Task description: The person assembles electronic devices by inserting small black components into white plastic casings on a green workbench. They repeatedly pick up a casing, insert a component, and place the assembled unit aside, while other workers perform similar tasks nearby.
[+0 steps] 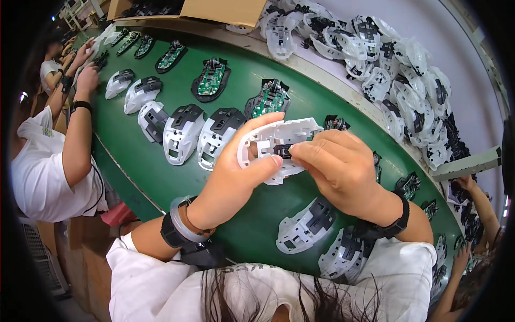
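Observation:
A white computer mouse top shell (268,140), its hollow inner side facing up, is gripped in my left hand (236,161). That thumb presses near a small black part (282,151) inside the shell. My right hand (340,163) pinches at the shell's right side, fingertips against the black part; whether they hold it or only push it is hidden. Just beyond my hands lies a mouse base with a green circuit board (268,100). Toward my body rest two white and black shells, one (307,225) left of the other (346,252).
More white shells (184,134) and mouse bases with green boards (211,80) line the green table (161,64). A heap of shells (413,96) fills the far right shelf. An open cardboard box (214,12) stands at the back. Co-workers sit left (53,166) and right (461,263).

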A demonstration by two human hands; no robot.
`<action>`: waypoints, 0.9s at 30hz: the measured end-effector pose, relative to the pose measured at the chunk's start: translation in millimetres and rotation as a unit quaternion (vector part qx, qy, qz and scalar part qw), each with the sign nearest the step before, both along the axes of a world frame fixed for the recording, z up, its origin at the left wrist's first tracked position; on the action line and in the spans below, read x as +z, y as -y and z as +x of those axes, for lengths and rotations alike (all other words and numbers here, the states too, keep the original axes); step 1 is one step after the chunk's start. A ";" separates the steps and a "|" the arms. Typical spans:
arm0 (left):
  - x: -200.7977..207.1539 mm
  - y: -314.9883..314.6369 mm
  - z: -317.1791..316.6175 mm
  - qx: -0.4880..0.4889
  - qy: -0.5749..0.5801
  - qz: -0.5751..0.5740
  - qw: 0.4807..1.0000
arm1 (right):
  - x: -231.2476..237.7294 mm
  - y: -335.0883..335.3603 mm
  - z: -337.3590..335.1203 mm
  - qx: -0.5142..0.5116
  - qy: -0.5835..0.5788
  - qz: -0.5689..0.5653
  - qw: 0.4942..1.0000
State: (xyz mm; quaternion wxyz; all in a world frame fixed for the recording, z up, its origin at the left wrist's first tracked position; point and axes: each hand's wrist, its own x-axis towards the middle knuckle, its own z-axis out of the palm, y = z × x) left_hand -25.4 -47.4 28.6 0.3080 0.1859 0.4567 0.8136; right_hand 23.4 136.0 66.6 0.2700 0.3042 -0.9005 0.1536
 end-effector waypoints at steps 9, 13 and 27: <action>-0.1 9.7 0.7 0.057 -0.098 -0.074 0.991 | -6.1 19.5 -0.6 -0.015 0.028 -0.047 0.998; 2.1 13.8 -2.3 0.068 -0.096 -0.076 0.990 | -7.8 22.8 -3.5 -0.020 -0.014 -0.005 1.000; 9.8 21.1 -8.2 0.068 -0.098 -0.089 0.989 | 9.6 18.9 14.2 0.015 0.047 -0.030 0.998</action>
